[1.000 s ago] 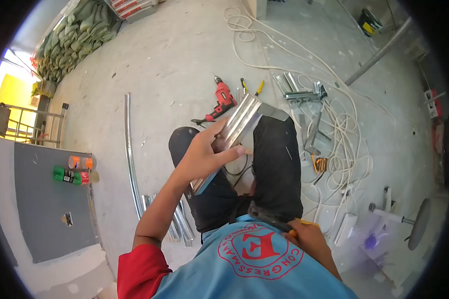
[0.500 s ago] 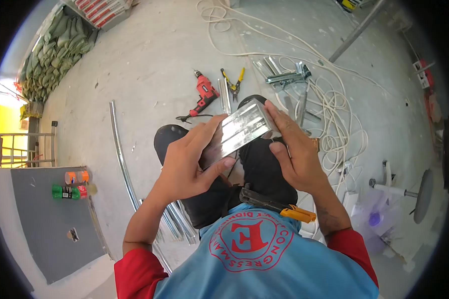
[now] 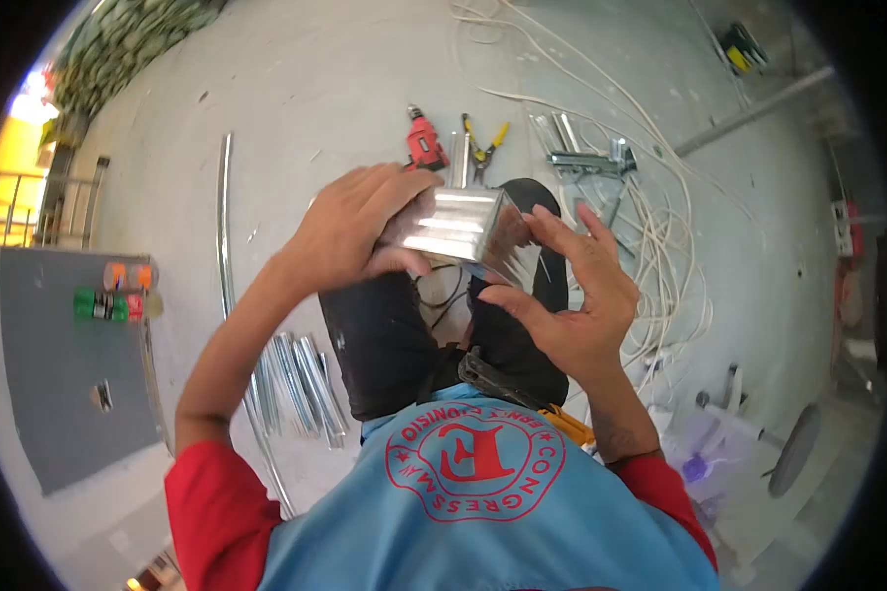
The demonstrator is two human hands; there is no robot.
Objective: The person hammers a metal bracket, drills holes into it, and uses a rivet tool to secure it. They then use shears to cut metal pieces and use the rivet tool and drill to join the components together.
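Observation:
A short, shiny block of metal channel pieces (image 3: 453, 222) is held up above my knees, its right end showing several layered edges. My left hand (image 3: 360, 222) grips the left end, fingers over the top and thumb along the lower side. Around the right end is my right hand (image 3: 586, 286), thumb and fingers spread apart; its fingertips are close to the layered edges, and whether they touch is hard to tell. Beyond the block lie a red drill (image 3: 425, 141), partly hidden by my left hand, and yellow-handled snips (image 3: 483, 150).
White cable (image 3: 665, 246) lies in loops on the right, near metal brackets (image 3: 591, 163). A long metal strip (image 3: 226, 217) and several short channels (image 3: 306, 379) lie left. Bottles (image 3: 113, 305) rest on a grey panel (image 3: 64, 394). A yellow-handled tool (image 3: 567, 426) is at my waist.
The block has turned more level and its right end now faces me more. My right hand's fingers have opened away from that end. The view has shifted, and my left hand covers part of the drill.

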